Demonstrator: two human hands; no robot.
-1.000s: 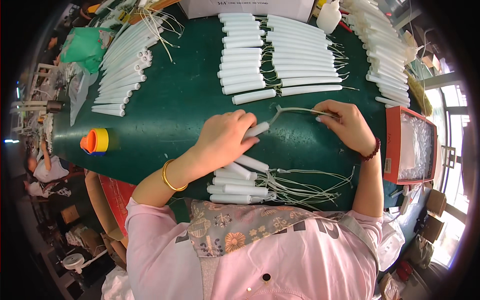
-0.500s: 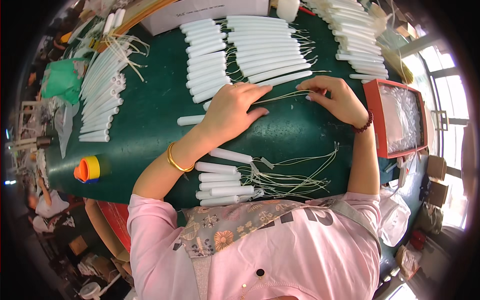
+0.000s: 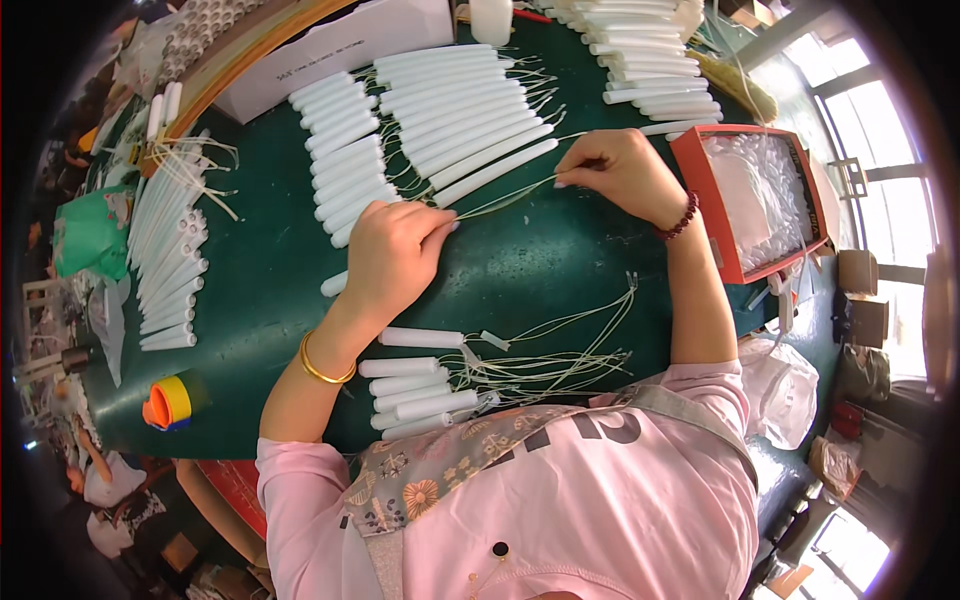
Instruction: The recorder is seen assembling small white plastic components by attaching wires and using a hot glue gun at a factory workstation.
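Note:
Several thin pale wires (image 3: pixel 510 197) stretch between my two hands above the green table. My left hand (image 3: pixel 392 255) pinches their left end between thumb and fingers. At the right, my right hand (image 3: pixel 622 175) pinches the same wires, with loose ends sticking out beyond its fingers. Just past my hands lie a column of short white tubes (image 3: pixel 345 150) and a column of longer white tubes (image 3: pixel 458 110), with wires running between them. A single white tube (image 3: pixel 335 285) shows partly from behind my left hand. Close to my body lies a group of short white tubes (image 3: pixel 410 385) with long loose wires.
Stacked white tubes (image 3: pixel 172 265) lie at the left, others (image 3: pixel 650 60) at the far right. A red box (image 3: pixel 697 200) with clear plastic stands right. A yellow-orange tape roll (image 3: pixel 170 402) sits at the near left. A white box (image 3: pixel 340 60) stands at the back.
My left hand has drawn back from the tubes and closed into a pinch, widening the span of wire between my hands. The whole view has also turned and shifted.

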